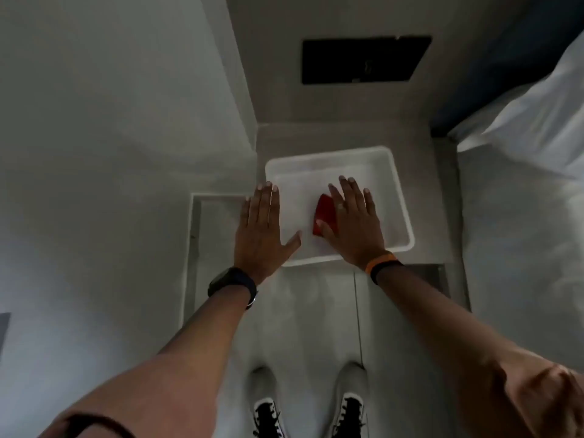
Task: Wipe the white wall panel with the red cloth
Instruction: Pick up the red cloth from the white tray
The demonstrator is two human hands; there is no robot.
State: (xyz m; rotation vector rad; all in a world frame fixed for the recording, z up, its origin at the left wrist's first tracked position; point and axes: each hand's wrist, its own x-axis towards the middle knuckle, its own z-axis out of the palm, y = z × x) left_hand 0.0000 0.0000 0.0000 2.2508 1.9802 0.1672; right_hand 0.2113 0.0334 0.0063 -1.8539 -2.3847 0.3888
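Red cloth (pixel 325 214) under R hand (pixel 354 226) (fingers straight, spread), L hand (pixel 260 229) flat alongside, white tray (pixel 384 194) beneath.

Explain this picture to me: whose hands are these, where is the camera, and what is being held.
There is no machine here. A person wears one wide-angle camera on the head, and it looks down past their own arms to their shoes. The left hand is spread flat and holds nothing. The right hand lies flat with straight fingers on a red cloth, the thumb across it. Behind both hands in the picture is a white tray. A dark rectangle shows farther off, and white bedding lies to the right.
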